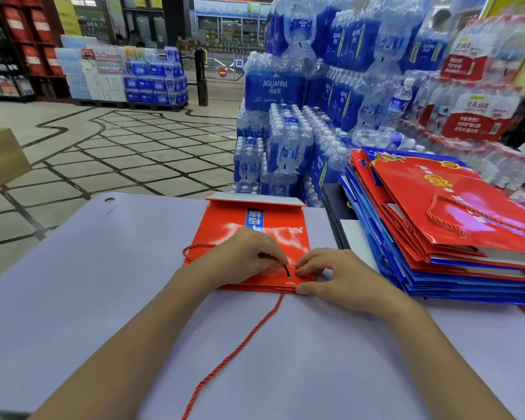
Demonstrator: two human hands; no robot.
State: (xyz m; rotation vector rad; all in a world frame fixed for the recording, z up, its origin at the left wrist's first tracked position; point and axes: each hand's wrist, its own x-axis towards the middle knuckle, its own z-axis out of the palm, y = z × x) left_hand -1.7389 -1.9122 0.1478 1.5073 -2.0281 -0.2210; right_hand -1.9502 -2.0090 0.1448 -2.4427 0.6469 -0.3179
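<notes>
Your left grip pinches the dark tip of the red cord, thumb and forefinger pressed together right at the small hole near the bag's near edge. Your right grip pinches that same edge just beside the hole, fingertips on top and thumb at the rim. The two grips are almost touching.

The red bag lies folded flat at the middle of the tabletop, with its blue label strip on the far side. The cord runs from the near edge across the tabletop toward you and out at the bottom of the frame. A second cord loop shows at the bag's left side.

The tabletop is pale lilac, smooth and matte, with a rounded far-left corner and a small hole in it. On its right end is a slanting stack of flat red and blue bags; the top one is red with a rope handle.

The room is a shop. Shrink-wrapped Aquafina water packs are piled just behind the tabletop, with red-labelled packs to their right. The floor is pale tile with dark lines. A cardboard box sits at far left. Another pallet of water and dark shelving stand well back.
</notes>
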